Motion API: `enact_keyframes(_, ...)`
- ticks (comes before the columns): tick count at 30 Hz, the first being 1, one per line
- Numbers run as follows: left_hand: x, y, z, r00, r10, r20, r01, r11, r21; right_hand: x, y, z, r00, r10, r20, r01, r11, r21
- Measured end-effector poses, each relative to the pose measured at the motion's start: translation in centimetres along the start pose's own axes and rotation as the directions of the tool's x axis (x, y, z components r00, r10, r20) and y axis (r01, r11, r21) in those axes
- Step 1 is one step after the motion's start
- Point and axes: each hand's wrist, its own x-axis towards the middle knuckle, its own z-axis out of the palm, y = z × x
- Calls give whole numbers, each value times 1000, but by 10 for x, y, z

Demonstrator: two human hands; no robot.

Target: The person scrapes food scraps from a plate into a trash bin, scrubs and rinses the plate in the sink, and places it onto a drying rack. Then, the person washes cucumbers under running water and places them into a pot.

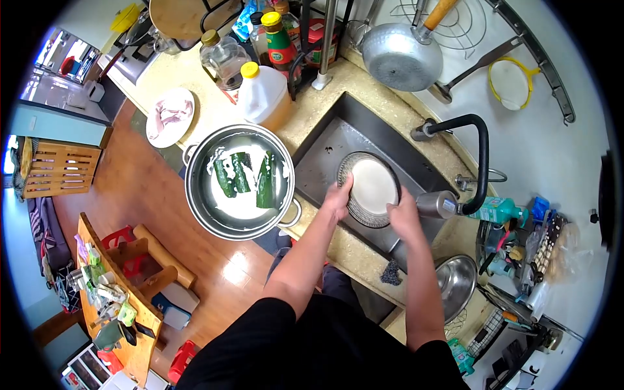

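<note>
Over the dark sink [318,153], I hold a round plate [375,188] with a white centre and a dark patterned rim. My left hand [338,198] grips its left edge, thumb on the rim. On the opposite edge, my right hand [404,213] is closed around it, close to the faucet head [437,205]. Left of the sink stands a large steel pot [195,188], with several green cucumber pieces [265,182] lying in it. The undersides of the plate and most of my fingertips are hidden.
A black faucet [482,162] arches over the sink's right side. Behind the pot are a yellow-capped jug [263,97] and a white plate of pale meat [185,133]. A steel bowl [458,286] and a dark scrubber [391,273] sit at the right. A pan [402,58] hangs on the wall.
</note>
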Motion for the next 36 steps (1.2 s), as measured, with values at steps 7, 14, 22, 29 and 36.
enact_keyframes(7, 41, -94, -12, 976, -214, 29, 214, 944, -253, -19, 47, 69, 910, -20, -415, 107, 977, 187)
enact_keyframes(14, 24, 5, -7, 990, 23, 138, -48, 982, 181, -19, 7, 8, 990, 57, -132, -52, 998, 38)
enact_keyframes(22, -2, -38, 3, 962, -232, 143, 258, 944, -205, -32, 13, 25, 980, 29, -195, -28, 1000, 6)
enact_keyframes(29, 10, 43, 35, 855, 250, 454, -513, 534, 672, -41, 30, -6, 993, 101, -61, -103, 994, -24)
enact_keyframes(36, -13, 48, 80, 497, -23, 867, -806, -383, 452, -29, 68, 19, 971, 233, -53, -206, 930, 305)
